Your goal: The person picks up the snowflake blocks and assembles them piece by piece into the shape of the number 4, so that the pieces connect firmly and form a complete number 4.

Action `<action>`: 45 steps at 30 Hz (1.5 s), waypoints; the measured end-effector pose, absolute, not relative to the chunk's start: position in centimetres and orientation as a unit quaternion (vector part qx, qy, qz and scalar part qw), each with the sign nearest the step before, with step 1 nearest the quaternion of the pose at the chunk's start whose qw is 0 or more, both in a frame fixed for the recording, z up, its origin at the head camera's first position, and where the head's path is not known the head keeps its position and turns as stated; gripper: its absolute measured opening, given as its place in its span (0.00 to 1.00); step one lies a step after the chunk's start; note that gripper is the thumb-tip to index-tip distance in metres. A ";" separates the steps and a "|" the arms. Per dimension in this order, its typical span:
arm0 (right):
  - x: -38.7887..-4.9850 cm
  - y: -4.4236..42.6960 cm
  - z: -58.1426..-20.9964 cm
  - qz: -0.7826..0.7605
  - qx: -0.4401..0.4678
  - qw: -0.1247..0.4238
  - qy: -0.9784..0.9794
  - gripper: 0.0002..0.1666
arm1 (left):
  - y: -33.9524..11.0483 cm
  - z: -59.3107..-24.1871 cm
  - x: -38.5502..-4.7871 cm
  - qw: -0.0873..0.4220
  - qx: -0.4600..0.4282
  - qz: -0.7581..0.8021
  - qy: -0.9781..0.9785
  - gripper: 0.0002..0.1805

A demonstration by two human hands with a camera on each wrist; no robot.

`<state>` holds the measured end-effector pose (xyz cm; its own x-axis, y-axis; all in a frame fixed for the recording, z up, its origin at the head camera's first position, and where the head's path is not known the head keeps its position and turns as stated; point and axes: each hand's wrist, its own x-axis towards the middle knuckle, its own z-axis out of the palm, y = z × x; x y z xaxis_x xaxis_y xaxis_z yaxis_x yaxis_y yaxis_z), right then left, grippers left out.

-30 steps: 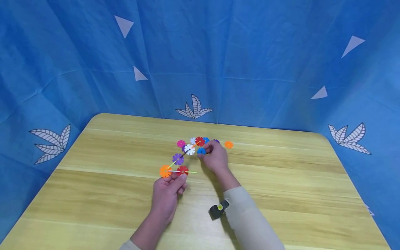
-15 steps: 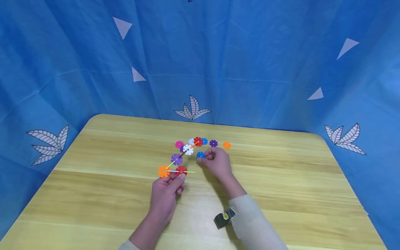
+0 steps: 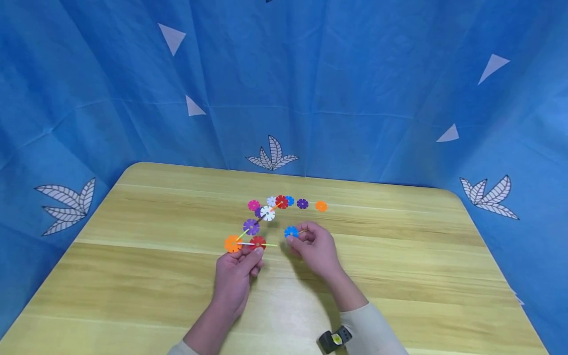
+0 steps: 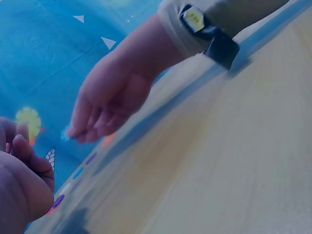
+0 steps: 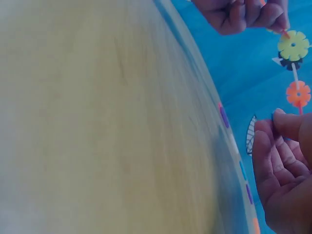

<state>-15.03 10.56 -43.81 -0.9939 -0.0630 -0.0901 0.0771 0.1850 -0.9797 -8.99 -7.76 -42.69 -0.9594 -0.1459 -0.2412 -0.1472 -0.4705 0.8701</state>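
In the head view my left hand (image 3: 235, 278) pinches a red slotted disc (image 3: 258, 243), part of a chain of interlocking flower-shaped discs. The chain bends at an orange disc (image 3: 233, 243) and climbs through a purple disc (image 3: 251, 227) and a white disc (image 3: 267, 213) to a second red disc (image 3: 281, 201). Thin edge-on pieces link them; a yellow-green one (image 3: 271, 244) sticks out to the right. My right hand (image 3: 317, 249) pinches a separate blue disc (image 3: 291, 232), apart from the chain. In the right wrist view, the right hand's fingers (image 5: 263, 151) mostly hide that disc.
Loose discs lie on the wooden table (image 3: 421, 276) behind the hands: pink (image 3: 254, 205), white (image 3: 271, 201), blue (image 3: 290, 200), purple (image 3: 302, 203) and orange (image 3: 321, 206). A blue curtain (image 3: 355, 88) hangs behind the table. A black strap device (image 3: 332, 340) is at the right sleeve.
My right hand has moved toward me and slightly right, bringing the blue disc away from the loose discs. My left hand and the chain stay nearly in place.
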 end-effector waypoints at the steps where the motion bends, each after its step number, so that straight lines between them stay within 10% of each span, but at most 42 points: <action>1: -14.8 10.7 -43.7 -0.639 0.004 0.053 0.767 0.14 | -7.8 -42.7 -9.0 0.000 -0.144 0.846 0.514 0.08; 45: -10.7 13.3 -43.3 -0.698 -0.133 0.059 0.701 0.18 | -6.3 -43.8 -8.8 0.050 -0.106 0.839 0.532 0.09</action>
<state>-10.72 13.29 -43.27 -0.9577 -0.2685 0.1032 -0.1045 -0.0096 -0.9945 -8.85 -6.28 -43.82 -0.9726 -0.0288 -0.2308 -0.1965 -0.4291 0.8816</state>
